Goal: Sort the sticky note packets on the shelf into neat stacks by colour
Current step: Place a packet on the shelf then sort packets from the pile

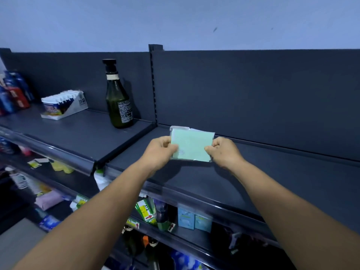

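Now a pale green sticky note packet in clear wrap (190,146) hangs above the dark metal shelf (253,184), pinched by left hand (160,152) and right hand (224,152). Placing step, seemingly; next, lower it flat. Green glass bottle (118,100) at ten o'clock.

probably a shop: stocked shelving (81,137)

1. Left hand (158,152): bare; no glove, ring or watch visible.
2. Right hand (224,151): bare; no glove, ring or watch visible.
3. Both forearms: uncovered from the wrists back to the frame's lower edge; no sleeve in view.
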